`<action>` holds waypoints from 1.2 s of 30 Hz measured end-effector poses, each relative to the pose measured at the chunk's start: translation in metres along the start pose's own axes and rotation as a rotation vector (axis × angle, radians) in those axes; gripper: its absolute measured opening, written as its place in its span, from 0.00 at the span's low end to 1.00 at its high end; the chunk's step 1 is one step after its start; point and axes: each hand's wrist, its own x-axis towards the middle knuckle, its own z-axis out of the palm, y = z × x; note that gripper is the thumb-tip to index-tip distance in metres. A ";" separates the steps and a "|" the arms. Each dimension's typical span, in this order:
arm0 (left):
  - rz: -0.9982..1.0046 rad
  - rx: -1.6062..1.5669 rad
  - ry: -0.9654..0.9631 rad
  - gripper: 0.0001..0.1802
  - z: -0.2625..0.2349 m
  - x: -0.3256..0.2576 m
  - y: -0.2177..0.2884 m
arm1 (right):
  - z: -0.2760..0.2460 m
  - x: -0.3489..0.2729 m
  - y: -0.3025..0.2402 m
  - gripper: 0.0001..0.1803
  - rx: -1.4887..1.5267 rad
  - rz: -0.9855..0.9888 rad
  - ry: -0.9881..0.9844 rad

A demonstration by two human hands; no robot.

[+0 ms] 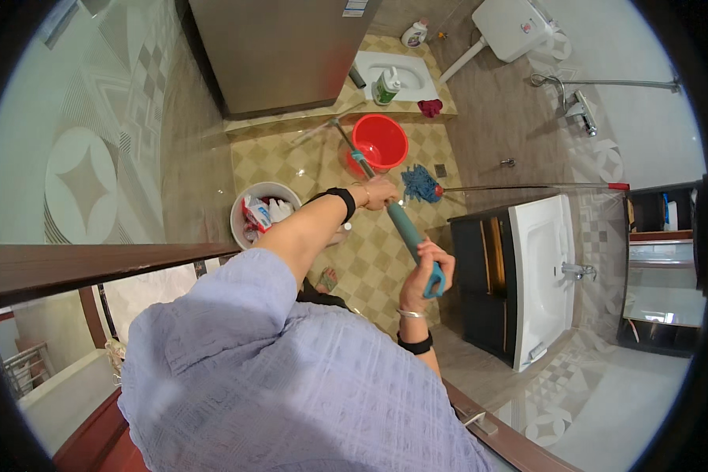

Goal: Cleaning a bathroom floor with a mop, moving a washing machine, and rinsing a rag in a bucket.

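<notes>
Both hands hold a long floor squeegee [405, 230] with a teal grip and a grey pole. My left hand [379, 192] is closed around the pole partway down. Higher up, my right hand [429, 275] wraps the grip just by its looped teal end. The pole slants away to the far left, and its thin, pale blade lies near the raised step, rather blurred. Beside the pole stands a red bucket [402, 145]; the pole passes in front of its left edge. A blue mop head [421, 184] with a red collar rests on the floor right of the bucket.
A trash bin [238, 223] stands left of my arm. The black cabinet with a white washbasin [543, 275] is at the right. On the far step are a squat toilet [413, 75], a green-labelled pump bottle [385, 86], a dark red cloth [430, 108] and a tall grey appliance [275, 47].
</notes>
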 end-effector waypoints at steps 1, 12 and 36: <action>0.046 -0.028 -0.045 0.07 0.000 0.001 0.008 | -0.004 0.000 -0.010 0.06 0.012 0.005 0.007; 0.025 -0.310 0.302 0.13 -0.036 -0.063 0.092 | -0.018 0.022 -0.104 0.06 0.149 -0.004 -0.125; -0.330 -0.079 1.290 0.11 -0.122 -0.194 0.023 | 0.159 0.049 -0.097 0.08 0.497 -0.102 -0.838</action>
